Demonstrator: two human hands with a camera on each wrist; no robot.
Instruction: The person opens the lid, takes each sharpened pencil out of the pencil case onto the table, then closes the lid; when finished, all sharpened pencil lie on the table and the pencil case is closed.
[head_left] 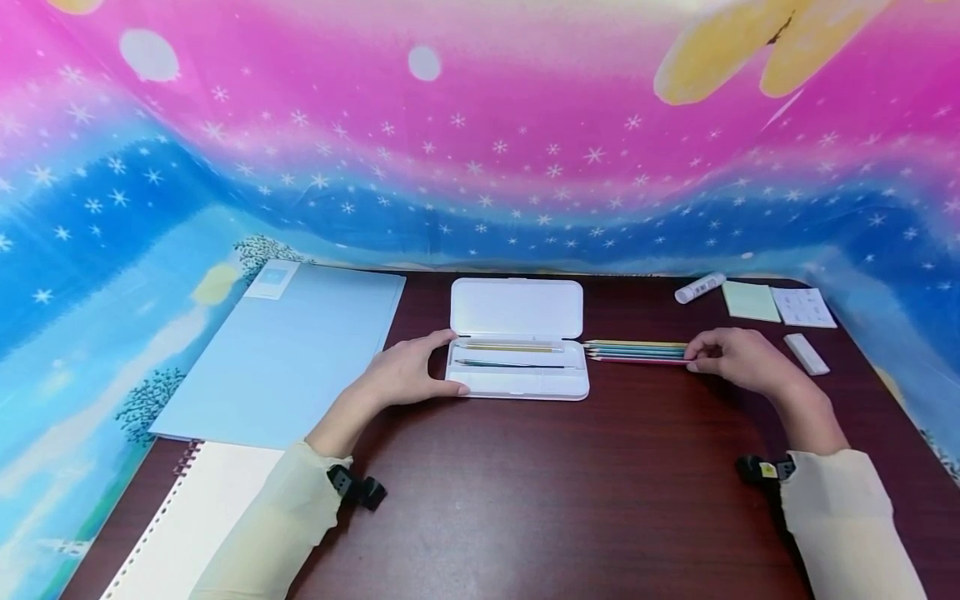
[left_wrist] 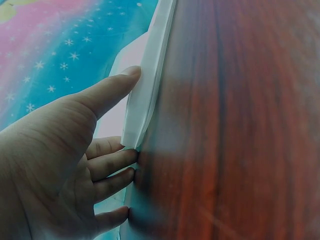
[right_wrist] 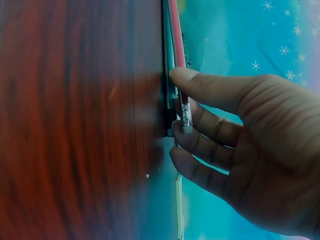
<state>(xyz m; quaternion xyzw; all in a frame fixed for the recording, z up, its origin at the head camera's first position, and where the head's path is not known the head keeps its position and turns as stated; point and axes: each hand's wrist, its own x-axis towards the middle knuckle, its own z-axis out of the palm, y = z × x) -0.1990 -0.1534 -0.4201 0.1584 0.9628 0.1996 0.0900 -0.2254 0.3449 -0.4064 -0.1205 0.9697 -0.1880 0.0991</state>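
A white pencil case [head_left: 491, 383] lies with its lid [head_left: 517, 308] raised at the middle of the table. Inside it are a yellowish pencil [head_left: 513, 348] and a dark one [head_left: 517, 364]. My left hand [head_left: 401, 371] grips the case's left end, thumb at the front corner and index finger near the hinge. Just right of the case several colored pencils lie side by side, tips toward it. At their eraser ends, my right hand [head_left: 742, 358] pinches the nearest, a red pencil [right_wrist: 176, 40], between thumb and fingers; its metal ferrule [right_wrist: 186, 115] shows below the thumb.
A light blue folder [head_left: 300, 358] lies at left, partly over a spiral notebook [head_left: 187, 508]. Back right hold a glue stick [head_left: 700, 287], a pale green note pad [head_left: 752, 302], a patterned note pad [head_left: 804, 307] and a white eraser [head_left: 807, 354]. A printed cloth [head_left: 487, 150] surrounds the table.
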